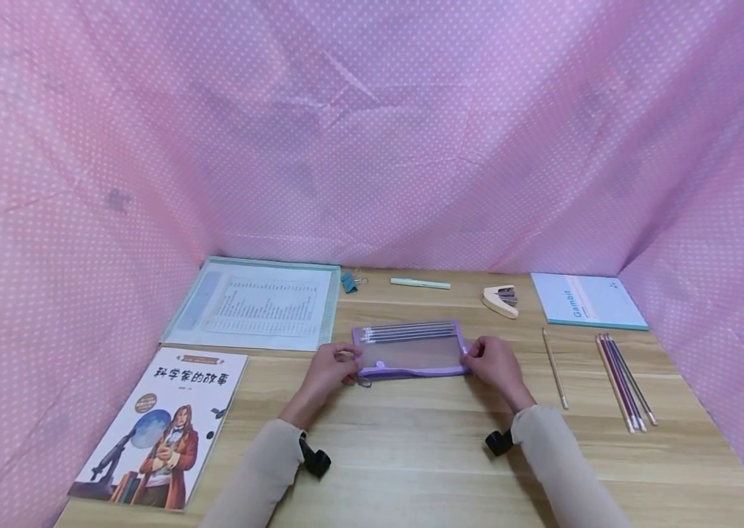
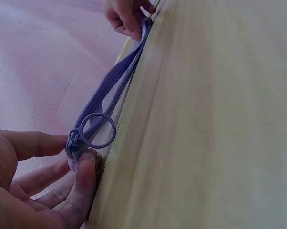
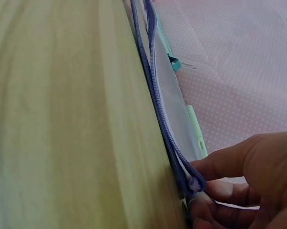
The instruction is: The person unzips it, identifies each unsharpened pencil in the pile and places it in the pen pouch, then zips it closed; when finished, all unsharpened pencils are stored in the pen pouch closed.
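A purple-edged mesh pencil pouch lies flat on the wooden desk, with several pens inside along its far edge. My left hand pinches the pouch's left end. In the left wrist view my thumb and fingers grip it right at the round zipper pull ring. My right hand pinches the right end, and its fingers close on the pouch corner. The zipper edge runs along the side nearest me.
A story book lies front left, a clear folder with a printed sheet behind it. A blue binder clip, green pen, staple remover and blue notebook line the back. Pencils lie at right. Pink dotted cloth surrounds the desk.
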